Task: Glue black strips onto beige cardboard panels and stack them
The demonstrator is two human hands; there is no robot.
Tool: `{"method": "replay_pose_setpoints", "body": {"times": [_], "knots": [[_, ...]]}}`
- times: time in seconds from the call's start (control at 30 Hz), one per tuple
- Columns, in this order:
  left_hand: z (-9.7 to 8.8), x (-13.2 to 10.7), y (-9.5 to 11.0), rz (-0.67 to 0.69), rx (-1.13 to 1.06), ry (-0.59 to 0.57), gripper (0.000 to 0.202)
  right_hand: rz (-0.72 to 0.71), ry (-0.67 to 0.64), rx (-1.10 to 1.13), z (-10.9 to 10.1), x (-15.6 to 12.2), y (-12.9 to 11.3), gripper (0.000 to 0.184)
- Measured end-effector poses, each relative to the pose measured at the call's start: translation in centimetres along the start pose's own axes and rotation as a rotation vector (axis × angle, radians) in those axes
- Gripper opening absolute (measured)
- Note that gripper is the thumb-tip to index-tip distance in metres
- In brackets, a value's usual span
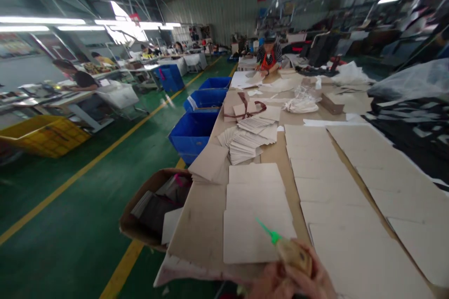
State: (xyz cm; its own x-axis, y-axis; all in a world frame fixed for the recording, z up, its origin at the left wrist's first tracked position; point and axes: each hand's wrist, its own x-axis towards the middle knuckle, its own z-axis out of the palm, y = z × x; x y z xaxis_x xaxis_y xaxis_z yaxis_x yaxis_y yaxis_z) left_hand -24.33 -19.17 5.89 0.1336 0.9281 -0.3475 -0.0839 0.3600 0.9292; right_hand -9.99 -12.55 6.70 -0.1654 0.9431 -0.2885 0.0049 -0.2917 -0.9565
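Note:
At the bottom of the head view, my right hand (317, 273) is wrapped round a yellowish squeeze bottle (293, 256) with a long, thin green nozzle. The nozzle points up and left, over the nearest of several pale boards (250, 238) that overlap in a column. Close against the lower left of the bottle is my left hand (268, 282); its fingers are blurred and partly cut off by the frame edge. To the right, more pale boards (336, 187) overlap in long rows on the table (198, 217).
Fanned stacks of boards (250, 142) and a brown strap (245, 111) lie further up the table. A carton (135, 224) and blue bins (194, 133) stand along its left side. Black material (414, 135) lies at right. A person in a red apron (268, 60) works at the far end.

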Motion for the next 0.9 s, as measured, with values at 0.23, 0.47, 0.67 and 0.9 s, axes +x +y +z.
{"method": "replay_pose_setpoints", "body": {"times": [0.23,0.47,0.67,0.9], "knots": [[-1.2,-3.8,-3.9,0.033,0.889,0.275,0.027,0.177,0.085,-0.026,-6.0,2.0,-1.9,0.060],[-3.2,-1.4,-5.8,0.129,1.108,0.376,0.038,-0.040,0.064,-0.516,-6.0,2.3,-0.9,0.057],[-4.7,1.4,-7.0,0.261,1.243,0.332,0.047,-0.256,0.008,-0.810,-5.5,2.7,-0.4,0.044],[-5.4,2.1,-8.3,0.337,1.331,0.296,0.051,-0.357,-0.045,-0.978,-5.7,2.9,0.4,0.036]]}}
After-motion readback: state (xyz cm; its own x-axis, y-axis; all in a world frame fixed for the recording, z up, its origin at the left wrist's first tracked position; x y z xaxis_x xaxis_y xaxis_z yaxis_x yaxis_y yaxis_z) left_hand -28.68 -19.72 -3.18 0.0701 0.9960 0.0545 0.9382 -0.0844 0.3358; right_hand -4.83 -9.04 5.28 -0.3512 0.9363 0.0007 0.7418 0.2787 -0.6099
